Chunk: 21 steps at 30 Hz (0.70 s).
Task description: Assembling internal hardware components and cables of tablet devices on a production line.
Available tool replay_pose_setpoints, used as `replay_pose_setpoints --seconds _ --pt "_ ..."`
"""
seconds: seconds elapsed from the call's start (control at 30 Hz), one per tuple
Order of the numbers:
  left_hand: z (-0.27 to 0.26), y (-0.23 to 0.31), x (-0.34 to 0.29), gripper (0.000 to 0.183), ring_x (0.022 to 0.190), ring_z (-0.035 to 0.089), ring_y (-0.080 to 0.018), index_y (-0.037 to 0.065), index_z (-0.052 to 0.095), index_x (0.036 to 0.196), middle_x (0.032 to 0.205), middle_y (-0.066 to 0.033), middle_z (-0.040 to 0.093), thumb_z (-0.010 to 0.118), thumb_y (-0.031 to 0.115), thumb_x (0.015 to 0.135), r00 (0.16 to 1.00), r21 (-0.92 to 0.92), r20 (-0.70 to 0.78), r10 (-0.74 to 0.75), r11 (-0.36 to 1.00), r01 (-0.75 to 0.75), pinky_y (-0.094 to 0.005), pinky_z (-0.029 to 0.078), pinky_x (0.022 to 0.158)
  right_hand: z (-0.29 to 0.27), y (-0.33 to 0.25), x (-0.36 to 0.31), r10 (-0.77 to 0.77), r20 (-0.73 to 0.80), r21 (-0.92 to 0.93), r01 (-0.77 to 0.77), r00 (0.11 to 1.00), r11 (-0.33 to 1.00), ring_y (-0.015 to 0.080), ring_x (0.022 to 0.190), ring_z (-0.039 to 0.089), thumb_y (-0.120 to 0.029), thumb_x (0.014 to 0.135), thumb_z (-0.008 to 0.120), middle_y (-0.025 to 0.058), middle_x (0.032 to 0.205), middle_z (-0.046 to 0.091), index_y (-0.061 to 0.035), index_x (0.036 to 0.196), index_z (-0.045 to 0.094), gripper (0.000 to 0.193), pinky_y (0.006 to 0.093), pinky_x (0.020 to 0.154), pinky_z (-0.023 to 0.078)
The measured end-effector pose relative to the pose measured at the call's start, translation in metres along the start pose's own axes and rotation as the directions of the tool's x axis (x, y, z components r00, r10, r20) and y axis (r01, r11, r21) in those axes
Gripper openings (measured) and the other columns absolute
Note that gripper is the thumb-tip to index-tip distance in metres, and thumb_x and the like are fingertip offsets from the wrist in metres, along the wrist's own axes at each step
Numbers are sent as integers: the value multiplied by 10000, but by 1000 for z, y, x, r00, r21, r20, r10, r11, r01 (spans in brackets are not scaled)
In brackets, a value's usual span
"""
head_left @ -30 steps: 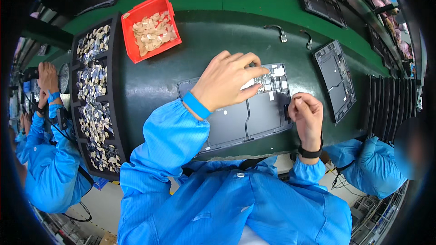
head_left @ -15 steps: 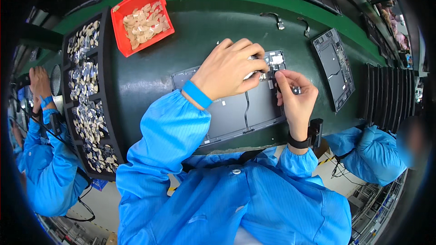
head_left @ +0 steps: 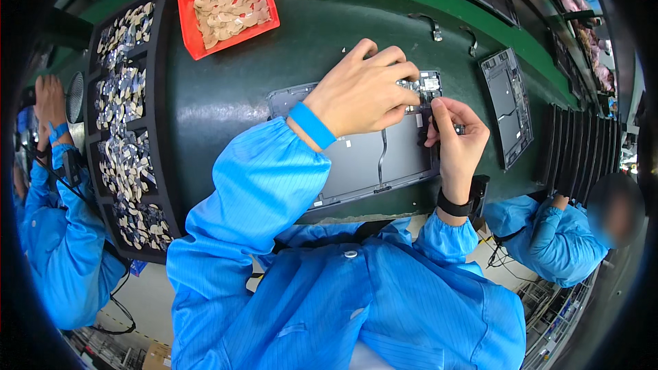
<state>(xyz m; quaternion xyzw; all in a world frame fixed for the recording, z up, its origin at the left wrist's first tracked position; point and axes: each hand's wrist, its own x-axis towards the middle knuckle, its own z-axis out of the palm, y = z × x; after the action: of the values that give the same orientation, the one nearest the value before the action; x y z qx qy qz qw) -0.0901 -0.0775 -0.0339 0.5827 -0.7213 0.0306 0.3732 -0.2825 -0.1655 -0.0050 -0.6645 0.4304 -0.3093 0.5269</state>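
Note:
A grey laptop casing (head_left: 349, 175) lies on the green table in front of me, with circuit parts along its far edge and a thin black cable (head_left: 382, 161) across its inside. Over the far edge, my left hand (head_left: 367, 92) bends its fingers down against the small circuit board (head_left: 430, 84); what its fingertips pinch is hidden. At the casing's far right corner, my right hand (head_left: 460, 140) is closed, thumb against fingers, on a small dark cable with a connector (head_left: 458, 129). Part of that cable is covered by the fingers.
A red bin (head_left: 272, 0) of tan flat pieces stands far left, beside a black compartment tray (head_left: 159, 109) full of small parts. Two loose cables (head_left: 436, 30) lie at the back. Another casing (head_left: 507, 106) and black racks (head_left: 582, 147) are right. Co-workers sit on both sides.
The view has shifted slightly, so the bin and tray sit higher. Both hands stay at the casing's far right corner; the left fingers have drawn a little closer over the board.

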Motion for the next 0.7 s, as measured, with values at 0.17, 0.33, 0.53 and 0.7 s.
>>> replay_pose_setpoints --seconds 0.17,0.33,0.53,0.7 --pt "-2 3 2 143 1116 576 -196 189 739 945 1127 30 668 725 208 804 995 12 70 -78 997 77 -392 424 903 -1 2 -1 4 12 7 -4 1000 1000 83 566 615 -76 941 747 74 754 691 67 1036 729 173 225 453 493" --pt "2 6 4 150 1129 570 -214 181 712 959 1132 17 661 723 240 822 996 60 42 -73 996 70 -409 425 921 0 3 0 -10 14 3 10 1000 1000 82 561 617 -78 939 749 70 746 692 65 1030 730 171 224 454 493" --pt "6 5 2 207 1152 562 -229 179 695 1018 1149 -1 652 728 278 839 998 86 -19 -56 995 58 -426 424 935 2 4 -1 -24 5 -19 24 1000 1000 80 558 620 -81 938 753 70 746 699 64 1022 731 169 221 452 490" --pt "-3 2 5 273 1151 570 -212 168 691 1043 1164 -4 657 754 298 812 997 14 24 -74 997 74 -404 425 917 5 4 1 -43 24 -62 44 999 997 84 554 632 -87 936 757 66 733 700 67 1009 732 172 222 457 494"
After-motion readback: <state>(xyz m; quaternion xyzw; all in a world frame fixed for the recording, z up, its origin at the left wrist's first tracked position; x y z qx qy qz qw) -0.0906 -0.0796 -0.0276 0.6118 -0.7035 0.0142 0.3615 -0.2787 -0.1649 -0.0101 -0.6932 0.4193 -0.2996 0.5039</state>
